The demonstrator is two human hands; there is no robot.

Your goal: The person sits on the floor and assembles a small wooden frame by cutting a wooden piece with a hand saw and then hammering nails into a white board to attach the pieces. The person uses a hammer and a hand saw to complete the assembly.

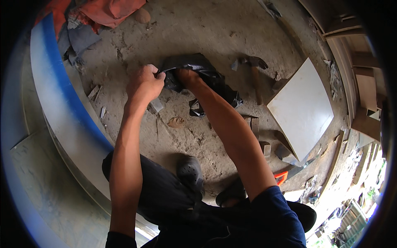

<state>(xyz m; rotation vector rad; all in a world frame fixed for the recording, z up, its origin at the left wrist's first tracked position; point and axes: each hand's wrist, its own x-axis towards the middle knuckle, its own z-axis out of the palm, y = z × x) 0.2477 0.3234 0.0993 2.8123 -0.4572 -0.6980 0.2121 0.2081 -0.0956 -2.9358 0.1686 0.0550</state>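
A black plastic bag (pixel 213 76) lies crumpled on the dirt floor in front of me. My left hand (pixel 145 82) pinches the bag's edge at its left side and draws it up. Into the bag's mouth reaches my right hand (pixel 188 77); its fingers are hidden by the plastic, so what they hold, if anything, does not show. To the right of the bag, a claw hammer (pixel 255 76) with a wooden handle rests on the ground. A dry brown leaf (pixel 176 122) lies nearer to my feet.
A tilted white square board (pixel 304 109) stands on the right, with wood blocks (pixel 265 151) beside it. Along the left runs a long blue-and-white panel (pixel 66 99). Red sheeting (pixel 109 12) lies at the far left. An orange saw handle (pixel 281 178) is near my right arm.
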